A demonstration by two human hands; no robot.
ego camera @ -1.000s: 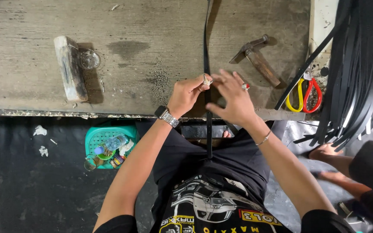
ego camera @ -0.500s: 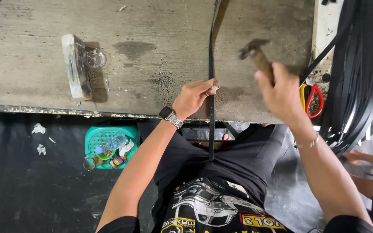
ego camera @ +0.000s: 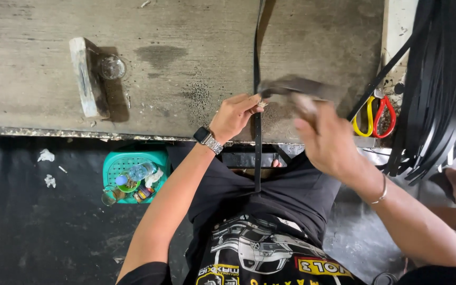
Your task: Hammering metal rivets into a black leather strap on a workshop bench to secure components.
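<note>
A black strap (ego camera: pixel 256 63) runs across the worktop (ego camera: pixel 186 31) and over its near edge. The left hand (ego camera: pixel 234 116) pinches something small against the strap near that edge. The right hand (ego camera: pixel 327 141) is fisted around a blurred hammer (ego camera: pixel 291 87) above the pinch. Blows should land squarely, clear of the fingertips, with the strap pinned flat.

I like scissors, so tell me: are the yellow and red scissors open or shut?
Shut, it seems. The scissors lie at the bench's right end with both loop handles side by side, but black straps hide the blades.
</note>
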